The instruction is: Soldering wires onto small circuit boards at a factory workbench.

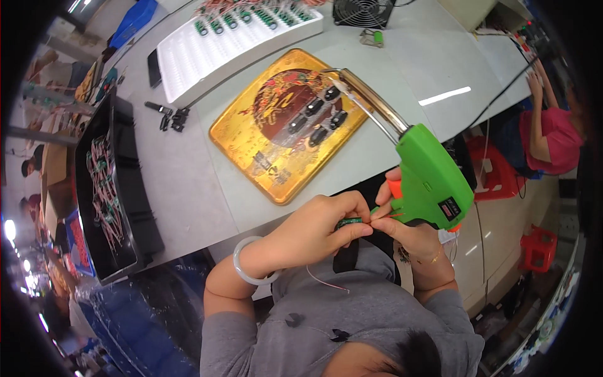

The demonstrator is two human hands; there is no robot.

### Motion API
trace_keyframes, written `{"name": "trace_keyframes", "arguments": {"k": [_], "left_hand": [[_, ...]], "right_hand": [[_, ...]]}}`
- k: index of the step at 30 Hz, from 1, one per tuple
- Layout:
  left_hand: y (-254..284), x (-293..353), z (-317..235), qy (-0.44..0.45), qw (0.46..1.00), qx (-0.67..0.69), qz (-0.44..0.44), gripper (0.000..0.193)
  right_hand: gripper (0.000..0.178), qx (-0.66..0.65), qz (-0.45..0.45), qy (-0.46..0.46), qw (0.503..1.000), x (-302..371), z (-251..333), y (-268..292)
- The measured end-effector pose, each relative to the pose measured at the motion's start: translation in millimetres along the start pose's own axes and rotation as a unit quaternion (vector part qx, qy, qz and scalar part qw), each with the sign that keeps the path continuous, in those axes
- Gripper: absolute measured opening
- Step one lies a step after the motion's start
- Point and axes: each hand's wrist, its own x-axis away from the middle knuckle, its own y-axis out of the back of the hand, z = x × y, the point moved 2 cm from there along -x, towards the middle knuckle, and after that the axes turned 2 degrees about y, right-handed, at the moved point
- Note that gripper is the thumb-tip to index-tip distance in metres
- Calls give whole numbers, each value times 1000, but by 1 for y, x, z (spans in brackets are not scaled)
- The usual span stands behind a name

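My left hand pinches a small green circuit board near my chest. A thin wire hangs below that hand. My right hand is closed on a green soldering gun with an orange trigger, and its thumb and a fingertip meet my left fingers beside a short red wire. The gun's metal tip reaches over a gold tin lid on the table. On the lid lie several small black parts. What the fingertips pinch between them is partly hidden.
A white tray of green boards with wires stands at the back. At left is a black bin of wired boards. Loose black parts, a dark phone-like slab and a fan rest on the table. Another person sits at right.
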Motion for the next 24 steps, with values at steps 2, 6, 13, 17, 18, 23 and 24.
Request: {"name": "trace_keyframes", "arguments": {"k": [2, 6, 13, 17, 18, 23, 24], "left_hand": [[8, 11, -1, -16, 998, -53, -4, 11], [49, 50, -12, -86, 971, -188, -120, 7], [155, 72, -8, 44, 936, -178, -301, 8], [206, 39, 13, 81, 924, -237, -290, 9], [217, 28, 24, 84, 921, -243, -294, 10], [240, -12, 59, 73, 927, -257, -263, 14], [240, -11, 61, 66, 930, -258, -252, 14]], "right_hand": [[58, -17, 13, -3, 1000, 0, 0, -6], [58, -66, -26, 86, 994, -7, -11, -6], [53, -315, 27, 99, 944, -30, -44, -34], [56, -358, 37, 62, 931, -35, -63, -66], [56, -374, 60, 44, 925, -37, -64, -73], [56, -357, 127, 25, 925, -40, -74, -77], [56, -353, 116, 30, 928, -40, -75, -75]]}}
